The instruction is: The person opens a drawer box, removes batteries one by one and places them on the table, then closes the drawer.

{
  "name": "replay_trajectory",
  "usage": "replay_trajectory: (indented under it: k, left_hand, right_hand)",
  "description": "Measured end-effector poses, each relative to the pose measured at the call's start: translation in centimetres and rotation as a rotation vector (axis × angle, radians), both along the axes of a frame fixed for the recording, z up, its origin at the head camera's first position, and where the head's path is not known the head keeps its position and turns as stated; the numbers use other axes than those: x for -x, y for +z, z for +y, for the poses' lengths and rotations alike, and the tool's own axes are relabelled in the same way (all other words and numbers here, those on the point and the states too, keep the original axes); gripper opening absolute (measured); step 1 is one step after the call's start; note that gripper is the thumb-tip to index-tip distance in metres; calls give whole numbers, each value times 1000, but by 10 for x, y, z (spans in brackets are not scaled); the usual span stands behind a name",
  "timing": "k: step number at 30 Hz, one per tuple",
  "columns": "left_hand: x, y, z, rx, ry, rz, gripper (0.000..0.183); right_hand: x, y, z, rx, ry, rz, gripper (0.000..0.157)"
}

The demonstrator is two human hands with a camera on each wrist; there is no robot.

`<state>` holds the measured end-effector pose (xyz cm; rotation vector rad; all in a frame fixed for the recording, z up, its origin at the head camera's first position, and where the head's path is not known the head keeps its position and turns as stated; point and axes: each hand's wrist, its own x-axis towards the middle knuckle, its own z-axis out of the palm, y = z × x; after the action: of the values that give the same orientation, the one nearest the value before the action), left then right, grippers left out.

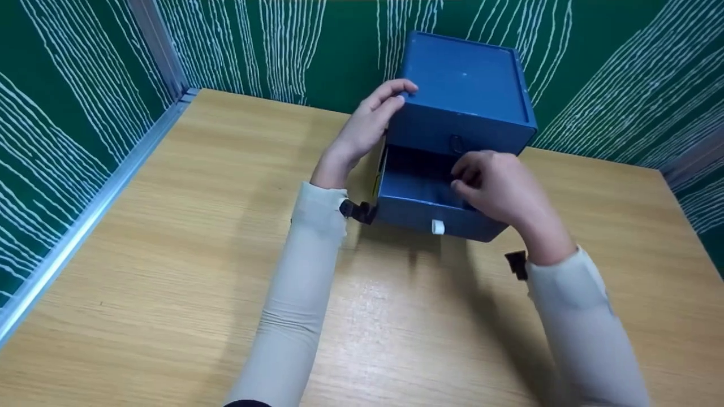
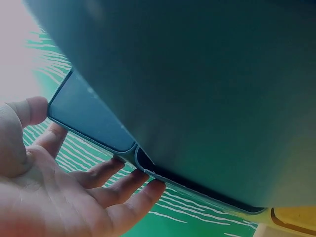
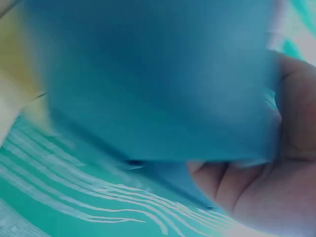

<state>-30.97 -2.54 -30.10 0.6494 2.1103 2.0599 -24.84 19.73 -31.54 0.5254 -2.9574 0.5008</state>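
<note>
Left hand [image 1: 365, 121] touches cabinet's [image 1: 464, 73] left edge, fingers [image 2: 138, 200] apart. Right hand [image 1: 498, 183] at cabinet's open drawer [image 1: 404, 211]; I cannot tell grip. Risk: drawer sliding inward, pinching fingers.

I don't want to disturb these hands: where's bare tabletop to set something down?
Bare wooden tabletop lies between the metal rail and the left sleeve, between both sleeves before the open drawer, and between the right sleeve and the green wall. Crowded: the blue drawer unit, left hand touching it, right hand at the drawer.
</note>
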Motion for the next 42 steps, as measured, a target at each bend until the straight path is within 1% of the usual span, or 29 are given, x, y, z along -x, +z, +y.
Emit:
replay_trajectory:
  k: [3,5,7,12,15,18,21,23,26,31,34,37,42]
  left_hand:
    - [0,1,-1,2,9,-10,25]
    - [0,2,0,11,14,-8,25]
    - [0,5,0,18,14,1,25]
    - [0,11,1,44,19,49,26]
    - [-1,13,0,59,29,70,26]
    - [-1,14,0,60,31,77,26]
    - [-1,13,-1,52,24,70,26]
    - [-1,12,-1,49,20,62,26]
    - [-1,9,0,48,16,42,25]
    - [-2,7,0,32,15,-8,24]
    - [-2,5,0,25,17,-17,24]
    - [-3,4,1,17,14,-16,24]
    - [-4,3,1,8,18,-19,24]
  right_hand:
    - [12,-7,3,-49,53,-53,21]
    - [15,-7,4,-77,68,-77,24]
    - [16,-4,5,-117,69,-89,25]
    - [17,14,10,-247,32,-36,22]
    - [18,21,14,-316,2,-21,21]
    - [18,18,16,-383,-1,-48,15]
    - [18,10,16,-450,12,-44,7]
    - [18,5,17,-483,20,-24,10]
    - [17,0,17,-501,17,-21,13]
    - [17,-4,18,-504,19,-88,14]
    - [16,-6,20,-500,28,-126,16]
    - [16,-5,21,-499,21,-159,14]
    - [15,-1,21,-502,19,-178,11]
